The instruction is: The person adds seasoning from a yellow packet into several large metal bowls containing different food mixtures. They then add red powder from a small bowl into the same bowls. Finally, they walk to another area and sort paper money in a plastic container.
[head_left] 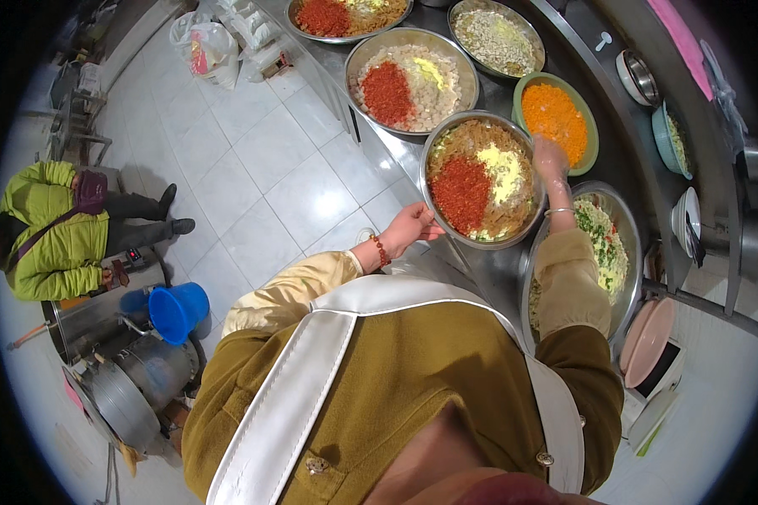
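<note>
My left hand (410,228) is at the lower left edge of a steel bowl (485,180), fingers pinched on its rim. That bowl holds red chopped seasoning, pale yellow powder and a brown filling. My right hand (549,159), wet-looking and wearing a bangle, is between this bowl's right rim and a green plastic basin (592,120) of shredded orange food, probably carrot. Its fingertips are hard to make out against the orange shreds, so its hold is unclear. Under my right forearm lies a big steel bowl (633,265) of pale chopped food with green and red bits.
More steel bowls of ingredients (412,81) stand farther along the steel counter. A person in a green jacket (50,230) is at the far left, by a blue bucket (178,312) and large metal pots (123,398). Plastic bags (205,50) sit on the tiled floor.
</note>
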A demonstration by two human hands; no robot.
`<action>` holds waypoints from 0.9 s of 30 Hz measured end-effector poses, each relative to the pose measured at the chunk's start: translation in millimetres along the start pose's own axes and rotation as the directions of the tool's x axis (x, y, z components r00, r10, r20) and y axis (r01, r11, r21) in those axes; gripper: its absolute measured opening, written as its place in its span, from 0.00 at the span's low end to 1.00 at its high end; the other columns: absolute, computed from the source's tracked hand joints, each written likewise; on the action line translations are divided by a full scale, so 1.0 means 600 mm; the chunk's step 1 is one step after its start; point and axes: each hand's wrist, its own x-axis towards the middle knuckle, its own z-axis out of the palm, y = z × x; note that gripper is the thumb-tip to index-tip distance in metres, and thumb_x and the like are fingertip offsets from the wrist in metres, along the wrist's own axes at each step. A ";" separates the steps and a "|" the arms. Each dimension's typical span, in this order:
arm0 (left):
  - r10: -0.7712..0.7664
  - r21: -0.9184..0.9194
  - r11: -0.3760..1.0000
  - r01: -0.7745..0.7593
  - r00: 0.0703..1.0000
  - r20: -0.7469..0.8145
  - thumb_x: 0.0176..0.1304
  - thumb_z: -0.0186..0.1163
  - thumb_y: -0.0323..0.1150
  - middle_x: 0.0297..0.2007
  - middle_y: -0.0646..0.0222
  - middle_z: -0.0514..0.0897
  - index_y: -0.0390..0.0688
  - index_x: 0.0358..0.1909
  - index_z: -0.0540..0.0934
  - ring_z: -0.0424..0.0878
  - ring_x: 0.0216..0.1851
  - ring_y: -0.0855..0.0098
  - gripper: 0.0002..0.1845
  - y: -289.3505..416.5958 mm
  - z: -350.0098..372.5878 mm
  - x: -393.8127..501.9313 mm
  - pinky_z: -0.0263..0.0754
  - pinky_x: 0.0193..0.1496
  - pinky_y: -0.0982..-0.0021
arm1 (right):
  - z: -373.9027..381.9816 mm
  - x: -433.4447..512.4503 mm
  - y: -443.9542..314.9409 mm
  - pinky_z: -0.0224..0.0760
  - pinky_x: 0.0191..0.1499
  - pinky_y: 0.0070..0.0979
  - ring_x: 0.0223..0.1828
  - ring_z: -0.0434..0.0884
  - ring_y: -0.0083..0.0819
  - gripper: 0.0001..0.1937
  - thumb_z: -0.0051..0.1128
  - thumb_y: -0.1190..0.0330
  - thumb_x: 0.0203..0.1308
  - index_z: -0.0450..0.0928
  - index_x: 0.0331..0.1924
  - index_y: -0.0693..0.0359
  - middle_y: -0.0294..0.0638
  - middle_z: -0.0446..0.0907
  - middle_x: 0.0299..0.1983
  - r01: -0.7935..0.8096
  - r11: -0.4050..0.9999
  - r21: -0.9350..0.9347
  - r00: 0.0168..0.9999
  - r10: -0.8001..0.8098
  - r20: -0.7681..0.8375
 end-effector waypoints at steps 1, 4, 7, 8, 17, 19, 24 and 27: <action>-0.011 -0.003 1.000 0.011 1.000 -0.007 0.73 0.42 0.38 0.41 0.67 0.78 0.40 0.41 0.70 0.81 0.42 0.74 0.12 -0.001 0.001 -0.001 0.76 0.46 0.74 | -0.003 -0.002 -0.003 0.69 0.42 0.48 0.40 0.78 0.54 0.22 0.30 0.59 0.67 0.78 0.35 0.65 0.54 0.79 0.40 0.035 0.998 -0.052 0.999 -0.033 0.043; -0.044 0.011 0.999 0.044 0.999 0.000 0.72 0.44 0.38 0.43 0.68 0.78 0.40 0.45 0.71 0.80 0.42 0.74 0.12 0.010 -0.013 0.000 0.76 0.46 0.74 | -0.016 -0.005 -0.017 0.70 0.40 0.46 0.39 0.78 0.53 0.22 0.31 0.60 0.66 0.78 0.35 0.65 0.53 0.79 0.39 0.088 0.981 -0.171 0.990 -0.066 0.126; 0.009 0.027 1.000 -0.006 0.990 -0.142 0.70 0.47 0.39 0.44 0.67 0.78 0.41 0.46 0.71 0.80 0.42 0.73 0.13 0.044 -0.053 0.016 0.75 0.47 0.72 | -0.039 -0.008 -0.034 0.70 0.40 0.46 0.39 0.78 0.52 0.20 0.33 0.60 0.65 0.79 0.35 0.64 0.52 0.79 0.38 0.093 0.991 -0.091 0.992 -0.085 0.089; 0.050 -0.035 0.998 -0.060 0.973 -0.225 0.70 0.49 0.40 0.45 0.66 0.78 0.42 0.48 0.70 0.80 0.43 0.72 0.13 0.059 -0.068 0.026 0.75 0.49 0.69 | -0.047 -0.010 -0.040 0.69 0.41 0.46 0.40 0.78 0.51 0.20 0.35 0.59 0.64 0.78 0.36 0.63 0.52 0.79 0.38 0.079 0.996 0.032 0.997 -0.079 -0.019; 0.141 -0.169 0.960 -0.224 0.906 -0.400 0.69 0.49 0.40 0.44 0.57 0.78 0.37 0.45 0.67 0.82 0.40 0.67 0.15 0.187 -0.168 0.134 0.79 0.40 0.70 | -0.062 0.071 -0.142 0.67 0.42 0.42 0.41 0.75 0.53 0.15 0.40 0.60 0.63 0.75 0.35 0.62 0.52 0.77 0.36 0.219 0.894 0.390 0.961 -0.129 -0.243; 0.162 -0.193 0.950 -0.245 0.917 -0.364 0.68 0.51 0.37 0.32 0.61 0.79 0.39 0.40 0.67 0.83 0.35 0.67 0.11 0.191 -0.173 0.138 0.80 0.38 0.70 | -0.052 0.103 -0.168 0.67 0.41 0.42 0.41 0.75 0.53 0.15 0.41 0.60 0.62 0.75 0.36 0.62 0.53 0.77 0.36 0.211 0.891 0.403 0.970 -0.139 -0.201; 0.161 -0.203 0.940 -0.274 0.882 -0.442 0.65 0.54 0.29 0.34 0.58 0.78 0.42 0.34 0.58 0.83 0.34 0.65 0.12 0.185 -0.178 0.138 0.81 0.36 0.71 | -0.013 0.204 -0.215 0.69 0.44 0.41 0.43 0.77 0.52 0.15 0.43 0.60 0.62 0.77 0.39 0.62 0.53 0.79 0.38 0.190 0.938 0.288 0.977 -0.154 -0.146; 0.094 -0.250 0.943 -0.220 0.897 -0.432 0.65 0.52 0.26 0.32 0.61 0.75 0.40 0.35 0.58 0.83 0.34 0.63 0.11 0.194 -0.192 0.134 0.82 0.36 0.69 | 0.026 0.262 -0.230 0.68 0.47 0.43 0.45 0.76 0.52 0.16 0.41 0.59 0.63 0.76 0.43 0.62 0.54 0.78 0.42 0.137 0.970 0.203 0.989 -0.123 -0.082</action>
